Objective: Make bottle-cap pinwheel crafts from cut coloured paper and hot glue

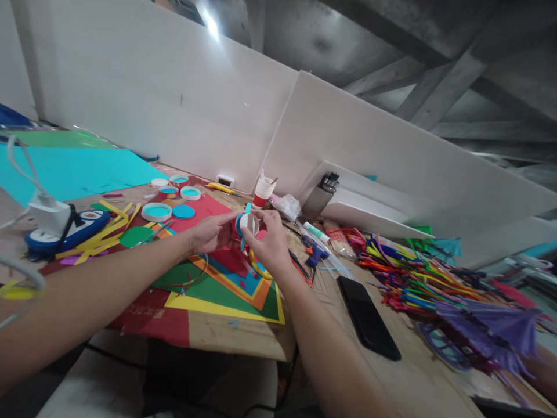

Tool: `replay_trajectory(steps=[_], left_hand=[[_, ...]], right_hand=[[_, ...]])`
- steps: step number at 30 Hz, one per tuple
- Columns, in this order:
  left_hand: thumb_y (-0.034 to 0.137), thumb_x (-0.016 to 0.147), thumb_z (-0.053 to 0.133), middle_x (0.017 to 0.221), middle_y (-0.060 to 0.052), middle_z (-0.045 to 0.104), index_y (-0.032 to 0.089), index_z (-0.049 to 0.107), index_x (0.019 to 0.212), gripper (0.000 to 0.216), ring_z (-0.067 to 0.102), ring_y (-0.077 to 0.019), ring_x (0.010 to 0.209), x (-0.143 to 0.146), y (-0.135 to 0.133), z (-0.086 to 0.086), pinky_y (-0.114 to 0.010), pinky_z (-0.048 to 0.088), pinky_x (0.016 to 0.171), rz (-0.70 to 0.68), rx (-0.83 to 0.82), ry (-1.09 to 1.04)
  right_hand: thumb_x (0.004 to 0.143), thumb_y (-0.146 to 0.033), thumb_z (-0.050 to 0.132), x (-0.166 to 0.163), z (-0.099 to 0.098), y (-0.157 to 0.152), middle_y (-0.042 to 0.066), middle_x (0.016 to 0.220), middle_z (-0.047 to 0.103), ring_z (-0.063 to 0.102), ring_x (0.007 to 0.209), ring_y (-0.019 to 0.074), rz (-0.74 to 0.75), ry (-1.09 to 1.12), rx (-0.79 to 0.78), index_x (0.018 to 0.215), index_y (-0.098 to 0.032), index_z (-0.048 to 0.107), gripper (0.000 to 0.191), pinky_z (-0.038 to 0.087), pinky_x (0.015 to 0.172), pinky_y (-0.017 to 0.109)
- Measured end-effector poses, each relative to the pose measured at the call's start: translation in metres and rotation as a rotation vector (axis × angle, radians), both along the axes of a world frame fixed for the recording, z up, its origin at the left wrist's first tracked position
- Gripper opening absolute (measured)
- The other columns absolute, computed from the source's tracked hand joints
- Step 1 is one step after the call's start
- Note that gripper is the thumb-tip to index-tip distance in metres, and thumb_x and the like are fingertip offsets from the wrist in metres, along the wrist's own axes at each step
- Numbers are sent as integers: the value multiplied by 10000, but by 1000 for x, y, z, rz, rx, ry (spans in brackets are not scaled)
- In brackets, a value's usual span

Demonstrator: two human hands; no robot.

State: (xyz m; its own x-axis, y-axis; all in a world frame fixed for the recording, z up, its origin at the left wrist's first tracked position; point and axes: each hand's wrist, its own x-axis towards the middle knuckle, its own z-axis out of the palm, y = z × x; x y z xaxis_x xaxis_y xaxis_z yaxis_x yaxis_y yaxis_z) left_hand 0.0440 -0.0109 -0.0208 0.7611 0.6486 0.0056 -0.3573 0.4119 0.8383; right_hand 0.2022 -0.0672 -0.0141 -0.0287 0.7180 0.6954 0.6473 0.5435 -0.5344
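- Sitting at the left, a white plug [46, 212] is on a blue power strip [65, 235]. Yellow paper strips [119, 226] lie in a messy heap just to the right.
- Next come little round tubs [156, 213] with blue inside. A flat blue circle [183, 211] lies by them, and a green circle [136, 237] is a bit nearer.
- In the middle, the left hand [213, 233] grips the left side of a small paper ring [251, 223]. The ring seems to be held up over the colored sheets [226, 309] on the tabletop [239, 341].
- The right hand [270, 237] grips the right side of the ring, with its thumb on the near edge. Some fingertips are hidden, so I can't tell how hard they pinch.
- To do this well, I think both hands should hold softly, because paper can squash. One hand can keep the ring round while the other turns it or presses gently. Watch the blue strip [248, 206] poking up on top; it could bend.
- On the right are a blue glue gun [315, 253], a black phone [368, 316] and lots of bright fuzzy sticks [409, 278].
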Motion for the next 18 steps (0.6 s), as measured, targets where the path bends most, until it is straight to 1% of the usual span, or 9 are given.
replay_trajectory(steps=[2,4,7,9,11,14,16,18], left_hand=[[390,927,455,914,-109,707,131,660,1048,352,644,-175,728,1,1,-2,-279,510,640,-1,9,-7],[393,909,498,904,-103,704,135,659,1043,332,637,-165,702,1,1,-3,-265,503,613,17,30,-2],[299,862,590,845,-77,690,149,653,1038,239,624,-147,659,2,-1,-3,-255,501,603,66,95,16],[221,820,638,818,-66,680,151,647,1027,220,623,-143,648,2,-3,-2,-257,505,605,110,132,28],[173,795,650,818,-65,677,146,641,1003,210,631,-146,661,2,-3,-1,-258,508,600,174,141,37],[149,786,634,817,-50,677,156,628,970,184,636,-142,680,-2,4,2,-250,504,597,327,127,20],[161,792,618,811,-40,678,166,618,960,168,622,-130,655,-6,12,4,-246,496,589,426,122,12],[185,808,599,833,-48,683,161,616,945,140,611,-127,640,-9,18,6,-246,488,580,479,112,31]], right_hand=[[778,-293,633,0,-1,0,74,1047,507,554,934,185,10,24,-7,1103,-191,584,344,496,848,349],[783,-315,630,0,-1,0,70,1036,511,558,886,171,18,66,-26,1094,-183,586,341,500,827,337],[781,-347,627,0,-1,1,61,1010,525,554,844,159,19,157,-62,1080,-183,590,343,504,804,327],[780,-380,621,0,0,2,61,1005,543,555,844,158,33,255,-88,1069,-182,588,352,506,793,321],[783,-413,606,1,1,4,62,1004,572,562,852,157,46,374,-118,1061,-177,581,365,503,789,314],[796,-440,571,4,3,7,45,929,611,566,800,145,43,489,-194,1034,-167,579,362,491,744,293],[787,-447,574,5,2,7,20,830,614,554,729,136,53,422,-292,963,-166,605,333,474,684,279],[766,-446,598,4,-1,5,-2,736,602,536,661,131,87,254,-421,867,-173,630,293,446,621,269]])
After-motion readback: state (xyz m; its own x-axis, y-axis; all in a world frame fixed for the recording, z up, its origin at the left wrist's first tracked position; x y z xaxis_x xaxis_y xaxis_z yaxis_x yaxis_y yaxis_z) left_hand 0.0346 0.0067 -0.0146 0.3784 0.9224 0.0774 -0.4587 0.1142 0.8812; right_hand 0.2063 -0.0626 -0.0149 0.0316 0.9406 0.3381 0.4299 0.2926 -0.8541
